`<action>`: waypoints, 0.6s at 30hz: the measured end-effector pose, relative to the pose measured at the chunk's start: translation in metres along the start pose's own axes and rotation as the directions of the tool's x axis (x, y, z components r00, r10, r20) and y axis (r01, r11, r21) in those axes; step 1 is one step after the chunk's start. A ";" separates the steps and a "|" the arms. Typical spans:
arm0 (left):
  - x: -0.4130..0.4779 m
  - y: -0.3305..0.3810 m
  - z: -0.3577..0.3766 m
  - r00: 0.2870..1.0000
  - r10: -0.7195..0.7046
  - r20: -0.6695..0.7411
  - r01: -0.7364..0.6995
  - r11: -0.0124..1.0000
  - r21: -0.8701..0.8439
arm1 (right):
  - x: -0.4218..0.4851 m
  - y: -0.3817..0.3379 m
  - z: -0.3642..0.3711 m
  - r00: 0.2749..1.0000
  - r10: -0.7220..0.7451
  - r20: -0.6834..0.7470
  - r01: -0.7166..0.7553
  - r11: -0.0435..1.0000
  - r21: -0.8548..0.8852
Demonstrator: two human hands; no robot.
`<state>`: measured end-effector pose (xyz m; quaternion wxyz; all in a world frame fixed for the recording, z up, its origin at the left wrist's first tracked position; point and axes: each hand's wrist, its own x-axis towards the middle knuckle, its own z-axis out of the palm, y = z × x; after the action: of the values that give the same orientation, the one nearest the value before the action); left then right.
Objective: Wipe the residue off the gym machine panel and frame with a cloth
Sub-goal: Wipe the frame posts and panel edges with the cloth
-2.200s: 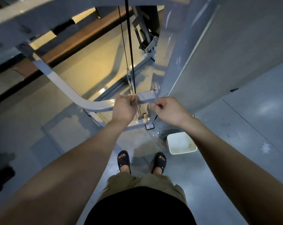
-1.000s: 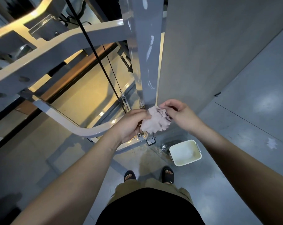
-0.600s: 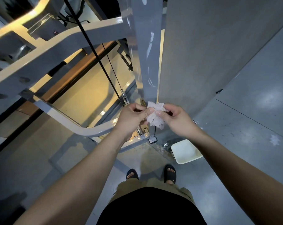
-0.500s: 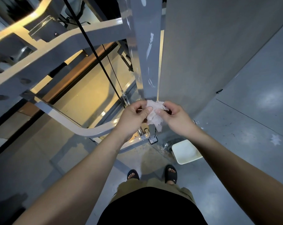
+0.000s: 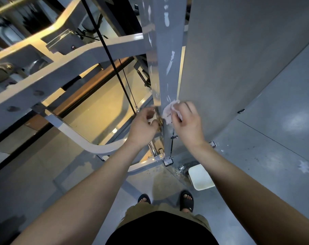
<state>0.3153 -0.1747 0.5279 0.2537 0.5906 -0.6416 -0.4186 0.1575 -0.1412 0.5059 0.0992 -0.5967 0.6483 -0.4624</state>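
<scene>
A grey upright frame post (image 5: 168,50) of the gym machine rises ahead, streaked with white residue (image 5: 170,61). The large grey panel (image 5: 229,59) stands just right of it. My right hand (image 5: 187,124) holds a crumpled pale pink cloth (image 5: 168,110) and presses it against the post's lower part. My left hand (image 5: 144,126) is just left of the post, fingers loosely curled near a brass-coloured fitting, with nothing plainly in its grip.
A black cable (image 5: 111,59) runs down diagonally left of the post. Grey frame beams (image 5: 61,68) cross at the left, and a curved rail (image 5: 90,144) bends near the floor. A white tub (image 5: 201,177) sits on the wet floor by my sandalled feet (image 5: 185,200).
Both hands held the cloth between them before. Now my left hand has let go and moved left, and my right hand has brought the cloth onto the post.
</scene>
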 end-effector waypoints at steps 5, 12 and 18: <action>0.003 -0.011 0.002 0.975 0.021 0.222 -0.074 0.969 0.234 | 0.008 -0.012 -0.003 1.000 0.003 0.004 -0.003 1.000 -0.010; 0.007 -0.023 0.012 0.905 -0.022 0.425 -0.150 0.918 0.367 | 0.011 -0.008 -0.004 0.997 -0.030 0.074 0.036 0.996 -0.077; 0.014 -0.020 0.009 0.950 -0.023 0.311 -0.058 0.967 0.249 | 0.028 -0.029 -0.016 0.997 -0.074 -0.019 0.073 0.997 -0.016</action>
<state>0.3163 -0.1850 0.5045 0.0750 0.5391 -0.7272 -0.4183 0.1589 -0.1537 0.5469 0.0714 -0.6164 0.6303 -0.4665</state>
